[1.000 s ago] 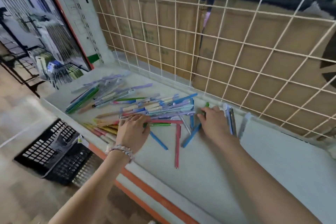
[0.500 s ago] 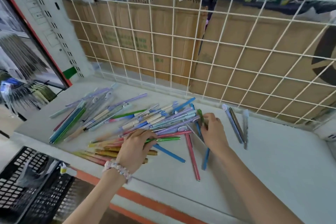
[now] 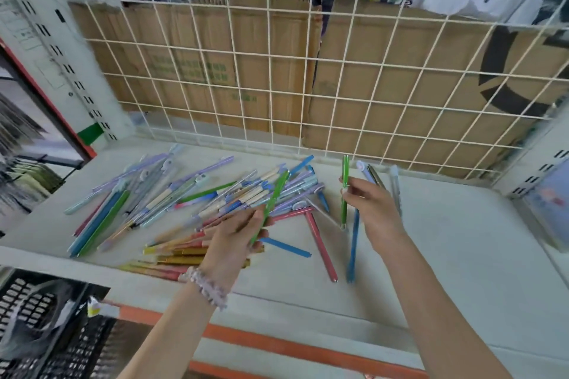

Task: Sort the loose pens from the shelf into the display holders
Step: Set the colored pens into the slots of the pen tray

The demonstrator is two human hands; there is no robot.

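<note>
— While the loose pens (image 3: 184, 203) lie heaped on the white shelf (image 3: 446, 255), what has the left hand (image 3: 237, 234) got?
— Its fingers curl round one green pen (image 3: 272, 203), tilted above the heap.
— And the right hand (image 3: 374, 209)?
— It pinches upright green pens (image 3: 345, 191), beside the wire grid (image 3: 277, 71).
</note>
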